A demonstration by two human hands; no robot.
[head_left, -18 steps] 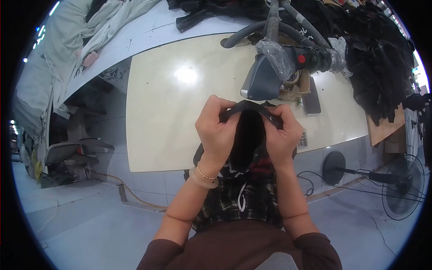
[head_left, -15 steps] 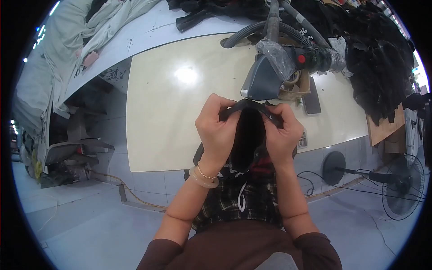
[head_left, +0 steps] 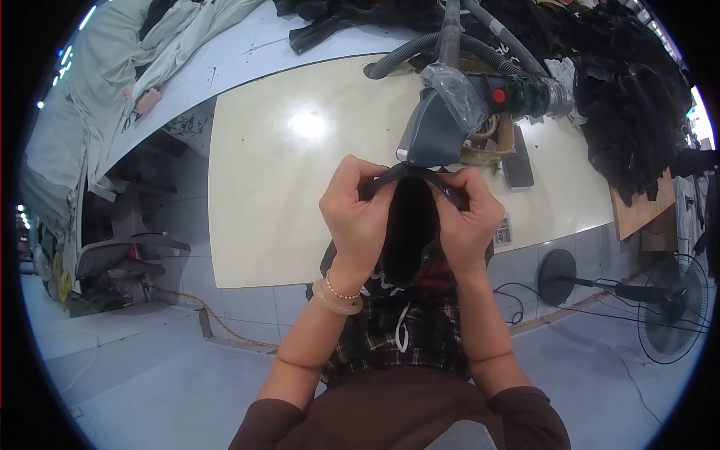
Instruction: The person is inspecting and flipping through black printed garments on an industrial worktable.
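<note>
My left hand point(head_left: 361, 214) and my right hand point(head_left: 466, 217) both grip a black piece of material point(head_left: 410, 225), holding it up between them close in front of me. The fingers of each hand pinch its upper edge, which bends into an arch. The piece hangs down between my palms, just below the grey head of a machine point(head_left: 435, 129) on the cream table point(head_left: 285, 180). A beaded bracelet and a pale bangle sit on my left wrist.
Grey hoses point(head_left: 420, 41) run to the machine. A dark flat phone-like object point(head_left: 517, 157) lies on the table right of it. A heap of black pieces point(head_left: 622, 97) fills the far right. Pale fabric point(head_left: 112, 82) drapes at the left. A floor fan point(head_left: 671, 304) stands at the lower right.
</note>
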